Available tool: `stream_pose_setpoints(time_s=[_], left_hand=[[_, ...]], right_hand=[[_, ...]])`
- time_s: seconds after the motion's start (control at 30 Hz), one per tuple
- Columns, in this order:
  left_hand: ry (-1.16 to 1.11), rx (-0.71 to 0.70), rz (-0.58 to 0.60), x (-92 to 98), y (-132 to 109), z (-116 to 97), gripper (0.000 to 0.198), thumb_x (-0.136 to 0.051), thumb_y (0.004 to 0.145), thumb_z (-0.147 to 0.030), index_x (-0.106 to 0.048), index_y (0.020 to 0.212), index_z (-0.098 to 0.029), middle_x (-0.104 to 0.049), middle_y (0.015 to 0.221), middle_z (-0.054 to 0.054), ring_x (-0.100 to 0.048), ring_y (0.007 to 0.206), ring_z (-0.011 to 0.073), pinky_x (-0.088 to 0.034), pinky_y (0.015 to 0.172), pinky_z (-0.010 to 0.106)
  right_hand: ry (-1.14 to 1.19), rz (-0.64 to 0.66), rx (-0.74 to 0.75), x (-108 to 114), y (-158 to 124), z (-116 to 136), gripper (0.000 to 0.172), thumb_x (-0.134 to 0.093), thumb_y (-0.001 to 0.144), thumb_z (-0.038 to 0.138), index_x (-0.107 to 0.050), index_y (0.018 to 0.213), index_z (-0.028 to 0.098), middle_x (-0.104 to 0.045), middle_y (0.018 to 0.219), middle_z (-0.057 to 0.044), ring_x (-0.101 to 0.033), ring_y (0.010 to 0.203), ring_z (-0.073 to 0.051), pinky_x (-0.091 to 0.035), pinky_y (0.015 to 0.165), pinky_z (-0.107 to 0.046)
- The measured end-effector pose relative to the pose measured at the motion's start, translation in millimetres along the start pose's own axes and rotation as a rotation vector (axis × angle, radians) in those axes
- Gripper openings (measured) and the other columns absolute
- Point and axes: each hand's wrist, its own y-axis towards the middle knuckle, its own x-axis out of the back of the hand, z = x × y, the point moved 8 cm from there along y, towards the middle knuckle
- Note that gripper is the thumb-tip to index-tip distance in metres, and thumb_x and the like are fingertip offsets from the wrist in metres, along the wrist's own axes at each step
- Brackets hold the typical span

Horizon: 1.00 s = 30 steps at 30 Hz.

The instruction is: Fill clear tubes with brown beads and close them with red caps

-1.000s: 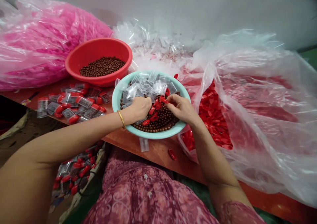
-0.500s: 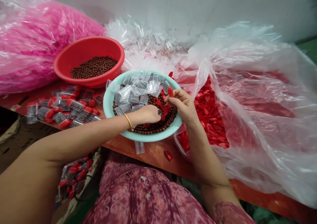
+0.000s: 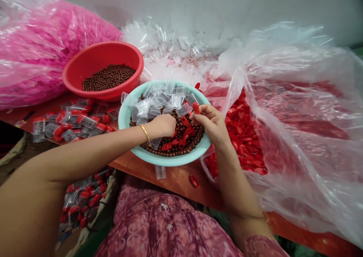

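Note:
My left hand (image 3: 163, 126), with a gold bangle at the wrist, is low over the pale turquoise basin (image 3: 162, 160), its fingers curled and turned away. What they hold, if anything, is hidden. At the basin's right rim, my right hand (image 3: 211, 121) pinches a red plastic cap (image 3: 196, 107) between thumb and fingers. Inside the basin lie brown beads (image 3: 187, 148), clear plastic containers (image 3: 146, 107) heaped toward the back, and several red spoon-shaped pieces (image 3: 185, 134) around the middle.
A red basin (image 3: 69, 73) with brown balls stands behind left. Filled red-capped containers (image 3: 85, 121) are piled before it; more fill a lower basket (image 3: 85, 200). An opened bag of red pieces (image 3: 244, 136) lies right. One loose red cap (image 3: 194, 181) sits near the table edge.
My left hand has drawn back leftward across the basin, uncovering red pieces that are now spread over the beads. Some clear containers have shifted. My right hand stays nearly in place with its red cap.

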Motion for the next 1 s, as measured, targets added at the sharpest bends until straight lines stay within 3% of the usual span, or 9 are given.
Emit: stream_pose_setpoints(time_s=[0.17, 0.27, 0.4, 0.53, 0.7, 0.87, 1.0], left_hand=[[-0.214, 0.076, -0.115, -2.8, 13, 2, 0.025, -0.051, 0.076, -0.016, -0.069, 0.091, -0.005, -0.070, 0.093, 0.019, -0.066, 0.087, 0.0263, -0.049, 0.074, 0.030], [-0.339, 0.082, -0.188, -1.7, 6, 11, 0.028, -0.047, 0.083, -0.024, -0.064, 0.101, -0.010, -0.070, 0.090, 0.011, -0.064, 0.080, 0.0195, -0.049, 0.069, 0.026], [-0.881, -0.108, -0.234, 2.3, -9, 16, 0.018, -0.053, 0.080, -0.022, -0.060, 0.093, -0.012, -0.066, 0.080, 0.003, -0.060, 0.073, 0.0128, -0.048, 0.070, 0.024], [-1.325, -0.306, -0.171, 10.8, -26, 13, 0.023, -0.059, 0.074, -0.014, -0.057, 0.097, -0.010, -0.066, 0.094, 0.005, -0.061, 0.086, 0.0119, -0.046, 0.086, 0.027], [-1.483, -0.381, -0.123, 12.4, -47, 9, 0.029, -0.066, 0.071, -0.016, -0.057, 0.098, -0.012, -0.066, 0.095, 0.005, -0.061, 0.087, 0.0136, -0.045, 0.090, 0.031], [-1.565, -0.362, -0.096, -2.7, -63, 11, 0.031, -0.070, 0.070, -0.022, -0.057, 0.097, -0.013, -0.064, 0.090, 0.003, -0.059, 0.083, 0.0125, -0.047, 0.084, 0.029], [-1.559, -0.357, -0.034, -12.1, -69, 9, 0.025, -0.067, 0.073, -0.022, -0.055, 0.092, -0.012, -0.061, 0.085, 0.001, -0.058, 0.076, 0.0103, -0.047, 0.077, 0.026]], right_hand=[[-0.006, -0.007, 0.005, 0, 0, 0, 0.011, -0.060, 0.070, 0.029, -0.052, 0.074, 0.023, -0.064, 0.068, 0.003, -0.058, 0.061, -0.011, -0.050, 0.063, -0.027], [-0.016, -0.012, -0.003, 0, 0, -1, 0.012, -0.059, 0.070, 0.030, -0.050, 0.074, 0.023, -0.063, 0.068, 0.003, -0.059, 0.061, -0.012, -0.051, 0.063, -0.027], [-0.028, -0.043, 0.006, 2, 0, 0, 0.013, -0.059, 0.070, 0.032, -0.050, 0.075, 0.023, -0.063, 0.068, 0.003, -0.055, 0.058, -0.011, -0.048, 0.059, -0.026], [-0.037, -0.059, 0.007, 3, 2, 0, 0.014, -0.059, 0.068, 0.031, -0.052, 0.077, 0.022, -0.058, 0.064, 0.005, -0.046, 0.051, -0.009, -0.040, 0.050, -0.023], [-0.079, -0.049, 0.003, 4, 4, -3, 0.020, -0.054, 0.070, 0.036, -0.056, 0.084, 0.022, -0.049, 0.058, 0.006, -0.038, 0.046, -0.008, -0.033, 0.046, -0.023], [-0.117, 0.034, 0.013, -9, -3, 5, 0.023, -0.052, 0.074, 0.039, -0.058, 0.089, 0.022, -0.045, 0.056, 0.006, -0.036, 0.043, -0.008, -0.031, 0.043, -0.023], [-0.224, 0.180, 0.119, -33, -12, 27, 0.025, -0.061, 0.074, 0.036, -0.063, 0.094, 0.022, -0.060, 0.070, 0.002, -0.053, 0.059, -0.012, -0.044, 0.057, -0.026]])
